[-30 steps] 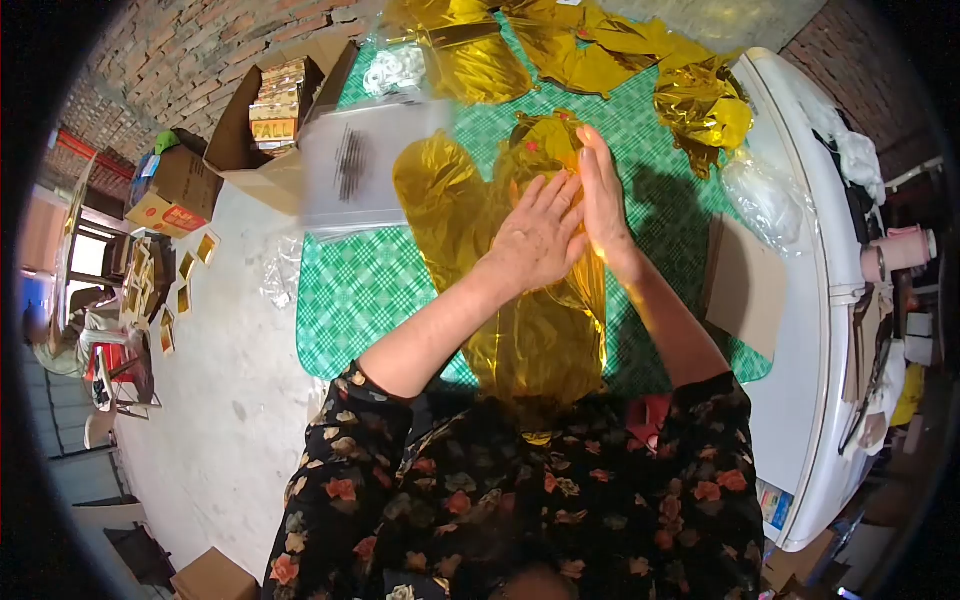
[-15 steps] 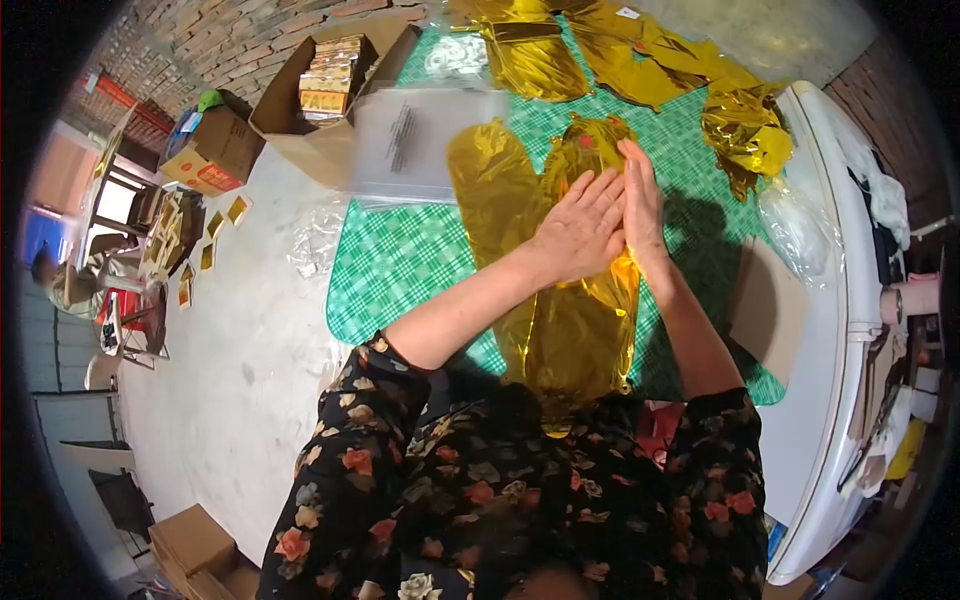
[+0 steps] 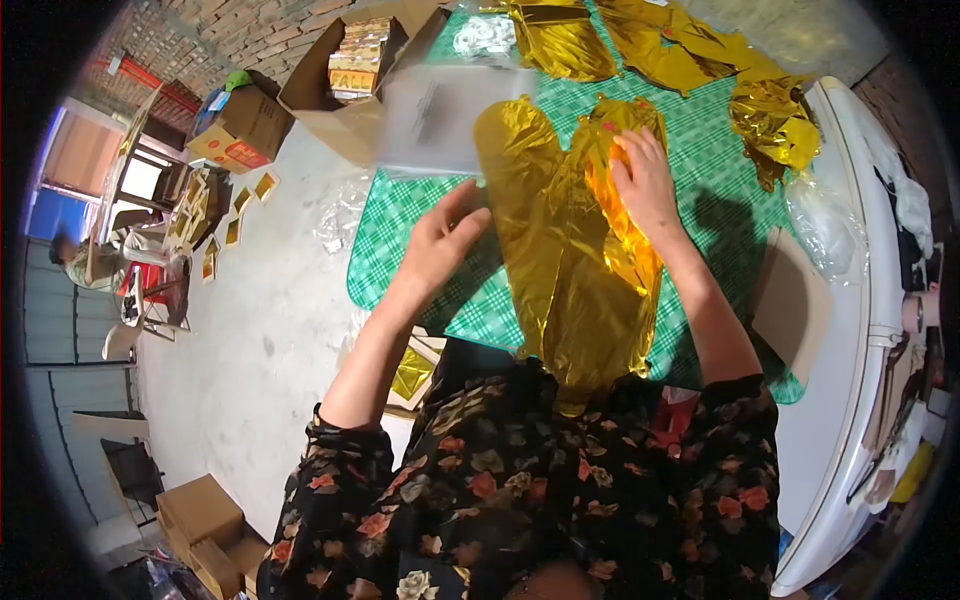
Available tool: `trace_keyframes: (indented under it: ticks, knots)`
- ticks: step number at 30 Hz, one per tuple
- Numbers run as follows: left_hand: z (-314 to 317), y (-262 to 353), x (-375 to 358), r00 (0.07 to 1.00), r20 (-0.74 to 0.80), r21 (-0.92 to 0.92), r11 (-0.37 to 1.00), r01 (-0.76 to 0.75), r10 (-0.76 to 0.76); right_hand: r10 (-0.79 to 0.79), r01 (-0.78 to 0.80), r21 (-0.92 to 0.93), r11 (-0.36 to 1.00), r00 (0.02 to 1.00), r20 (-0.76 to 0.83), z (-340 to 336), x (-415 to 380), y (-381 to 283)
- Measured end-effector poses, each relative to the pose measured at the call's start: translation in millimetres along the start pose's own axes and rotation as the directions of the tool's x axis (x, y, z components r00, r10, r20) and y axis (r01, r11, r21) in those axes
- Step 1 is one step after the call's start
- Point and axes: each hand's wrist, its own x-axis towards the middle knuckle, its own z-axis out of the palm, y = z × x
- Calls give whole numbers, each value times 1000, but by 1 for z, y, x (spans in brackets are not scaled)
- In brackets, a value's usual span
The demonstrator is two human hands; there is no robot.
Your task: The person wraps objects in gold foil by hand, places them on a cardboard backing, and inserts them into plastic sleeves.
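A flat, shiny gold foil balloon (image 3: pixel 590 290) lies on the green checked tablecloth (image 3: pixel 405 245) before me, its near end reaching my floral top. It has two long lobes side by side, with creases along the right one. My right hand (image 3: pixel 650 190) rests on the upper part of the right lobe, thumb and fingers apart and slightly bent. To the left of the balloon, my left hand (image 3: pixel 440 240) hovers over the tablecloth with nothing in it, thumb and fingers apart.
Clear plastic bags (image 3: pixel 450 115) and a carton of packets (image 3: pixel 320 125) are at the back left. More gold foil (image 3: pixel 565 45) lies along the far edge. Brown cardboard (image 3: pixel 795 300) and a plastic bag (image 3: pixel 825 225) are at right. A person (image 3: pixel 85 260) sits far left.
My hands were pressed together around the upper balloon. My left hand has moved away leftward and down, while my right hand stays at the right lobe. The view has shifted slightly.
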Motion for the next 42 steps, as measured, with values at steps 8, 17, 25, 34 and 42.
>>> trace_keyframes:
  ticks: [8, 17, 25, 34, 42]
  knots:
    - [0, 20, 1, 970, 61, -413, 879, 239, -235, 0, 1, -69, 998, 1000, 17, 1, 0, -3]
    - [1, 20, 38, 917, 194, -71, 928, 367, -348, -10, 11, -39, 999, 1000, 8, 4, 1, 2]
    - [20, 13, 47, 978, 128, 78, 984, 158, -167, -9, 10, -81, 997, 1000, 23, 8, 1, 7]
    - [24, 12, 51, 986, 161, -95, 994, 58, -42, -63, 62, -87, 994, 998, -13, 15, 3, 20]
    - [28, 8, 61, 995, 47, 180, 981, 76, -86, -189, 184, -105, 977, 981, -37, 10, 0, 23]
